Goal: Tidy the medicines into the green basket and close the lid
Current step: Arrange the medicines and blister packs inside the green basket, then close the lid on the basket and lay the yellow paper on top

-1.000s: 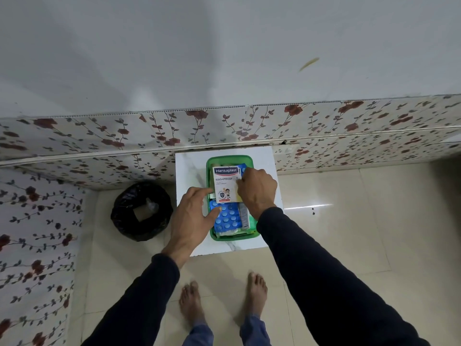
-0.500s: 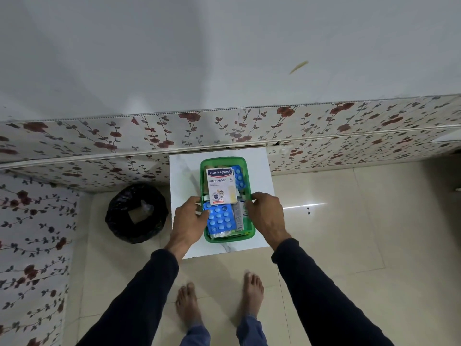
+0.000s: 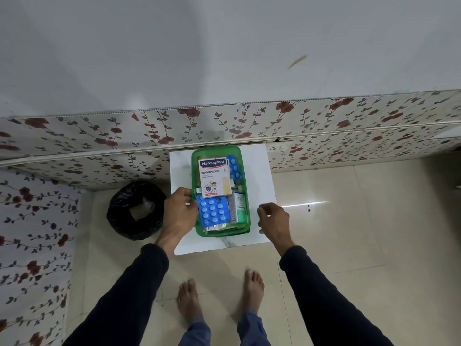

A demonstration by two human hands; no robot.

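Observation:
The green basket (image 3: pixel 220 233) stands on a small white table (image 3: pixel 259 176) with its top uncovered. Inside lie a white Hansaplast box (image 3: pixel 213 177), a blue blister pack (image 3: pixel 212 212) in front of it, a second blue blister pack (image 3: pixel 235 168) at the back right, and a white-and-green carton (image 3: pixel 239 207) along the right wall. My left hand (image 3: pixel 179 213) is curled against the basket's left rim, with its fingers hooked on the edge. My right hand (image 3: pixel 274 221) hovers just right of the basket, apart from it, loosely curled and holding nothing.
A round bin lined with a black bag (image 3: pixel 134 211) sits on the floor left of the table. A flower-patterned wall panel (image 3: pixel 224 126) runs right behind the table. My bare feet (image 3: pixel 189 300) stand on the tiled floor in front.
My right hand has come off the Hansaplast box and the basket's right rim and drawn back to the right. My left hand has stayed at the left rim. The box now lies in the basket.

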